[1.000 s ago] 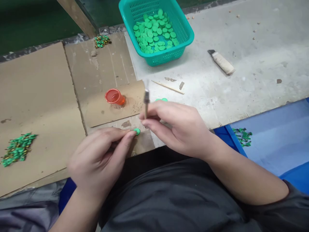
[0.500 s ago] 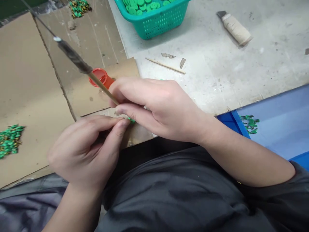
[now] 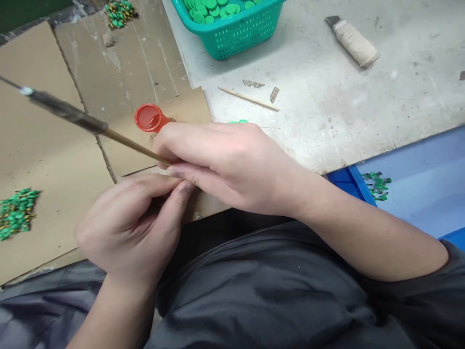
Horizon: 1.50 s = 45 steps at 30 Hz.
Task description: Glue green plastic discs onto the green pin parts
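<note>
Wrapped blade (image 3: pixel 354 43) on pale tabletop (image 3: pixel 308 92)

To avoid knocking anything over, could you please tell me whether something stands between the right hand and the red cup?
Nothing visible stands between the right hand and the red cup, though the hand hides the cup's base. The wooden-handled tool it holds does not cross the cup in this view.

Right hand (image 3: pixel 225 167) holding a thin stick (image 3: pixel 85 121) with a dark middle, left hand (image 3: pixel 134 223) pinched just beside it — red cup (image 3: pixel 162 122) close by, green basket (image 3: pixel 243 41) of round green pieces (image 3: pixel 209 9), pale-handled blade (image 3: pixel 356 43) on the counter (image 3: pixel 308 121).
</note>
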Available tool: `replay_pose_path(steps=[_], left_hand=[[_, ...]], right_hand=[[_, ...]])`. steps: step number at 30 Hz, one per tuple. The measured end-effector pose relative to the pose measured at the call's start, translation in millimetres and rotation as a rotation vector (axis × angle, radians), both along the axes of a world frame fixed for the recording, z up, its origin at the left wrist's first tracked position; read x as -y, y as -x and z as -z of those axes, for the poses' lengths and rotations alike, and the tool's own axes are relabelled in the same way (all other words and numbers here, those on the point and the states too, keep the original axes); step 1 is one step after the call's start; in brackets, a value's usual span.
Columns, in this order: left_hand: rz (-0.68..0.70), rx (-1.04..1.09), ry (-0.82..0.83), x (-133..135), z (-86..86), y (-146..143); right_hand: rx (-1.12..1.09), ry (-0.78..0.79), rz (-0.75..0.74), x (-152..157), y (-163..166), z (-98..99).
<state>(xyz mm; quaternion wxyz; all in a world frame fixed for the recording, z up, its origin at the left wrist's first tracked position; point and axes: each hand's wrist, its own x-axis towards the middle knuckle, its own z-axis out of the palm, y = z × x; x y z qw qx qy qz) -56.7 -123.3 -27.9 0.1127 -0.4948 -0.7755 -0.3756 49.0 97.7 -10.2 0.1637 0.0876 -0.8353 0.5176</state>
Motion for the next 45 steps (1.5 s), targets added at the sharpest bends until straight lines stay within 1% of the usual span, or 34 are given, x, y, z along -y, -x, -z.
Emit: replay_pose_path(steps=[5, 7, 9, 13, 15, 16, 19, 21, 24, 30, 37, 45], left_hand=[[-0.011, -0.012, 0.003, 0, 0.4, -1], [-0.008, -0.013, 0.002, -2, -1.3, -2], [-0.001, 0.014, 0.003, -3, -3.2, -3], [-0.003, 0.052, 0.001, -4, -4.1, -3], [0.006, 0.042, -0.002, -4, -3.7, -2], [0.015, 0.038, 0.000, -4, -3.7, -1], [0.029, 0.037, 0.007, -5, -4.4, 0], [0.017, 0.045, 0.005, -6, -4.9, -2], [-0.009, 0.072, 0.003, -6, -4.3, -5], [-0.079, 0.116, 0.006, 0, -0.4, -8], [-0.120, 0.189, -0.024, 4, 2.6, -5], [-0.115, 0.226, -0.020, 1, 1.4, -10]], right_hand=[[-0.010, -0.021, -0.030, -1, -1, -0.6], [-0.029, -0.039, -0.018, -1, 0, 1.5], [-0.074, -0.034, 0.039, -2, 0, 4.5], [-0.212, 0.049, 0.224, -4, -1, 11.3], [-0.232, 0.057, 0.270, -4, -2, 13.5], [-0.225, 0.050, 0.266, -4, -2, 13.9], [-0.169, 0.045, 0.190, -4, -2, 12.0], [-0.124, 0.050, 0.142, -3, -2, 9.3], [-0.068, 0.046, 0.114, -3, -1, 7.2], [-0.089, 0.053, 0.083, -3, 4, 12.4], [-0.034, -0.017, 0.049, 0, 2, 4.7], [-0.110, 0.021, 0.010, -3, 2, 11.9]])
